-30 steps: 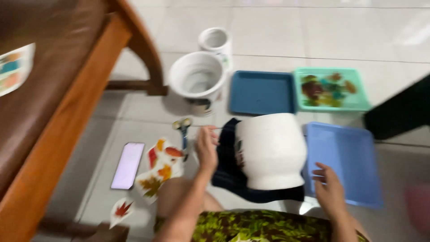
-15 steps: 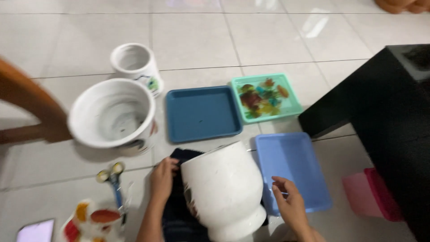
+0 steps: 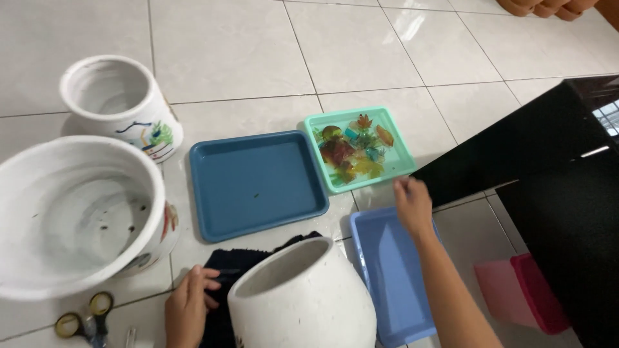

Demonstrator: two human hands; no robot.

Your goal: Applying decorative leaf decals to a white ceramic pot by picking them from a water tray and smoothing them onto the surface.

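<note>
On the tiled floor point(image 3: 245, 51), the left hand point(image 3: 188, 308) rests near the bottom edge of the view with its fingers curled onto a black cloth point(image 3: 222, 283), gripping its edge just beside a white pot point(image 3: 303, 303) that lies tilted on that cloth, mouth facing up and away. The right hand point(image 3: 412, 205) reaches out over the far end of a light blue tray point(image 3: 393, 283), fingers loosely bent and holding nothing, its fingertips close to the near corner of a green tray point(image 3: 400, 151) (this one holds a shallow layer of liquid with coloured leaf shapes, red, orange and green, lying in it). Between the green tray and the pots on the left lies a dark blue tray point(image 3: 258, 183), touching the green one along one side. At the left edge stands a large white pot point(image 3: 77, 212) with painted marks on its side, and behind it a smaller white pot point(image 3: 119, 103) with a painted picture. Scissors with yellow handles point(image 3: 84, 316) lie at the bottom left corner. A black piece of furniture point(image 3: 554, 174) fills the right side, with a pink box point(image 3: 522, 293) beside it.
</note>
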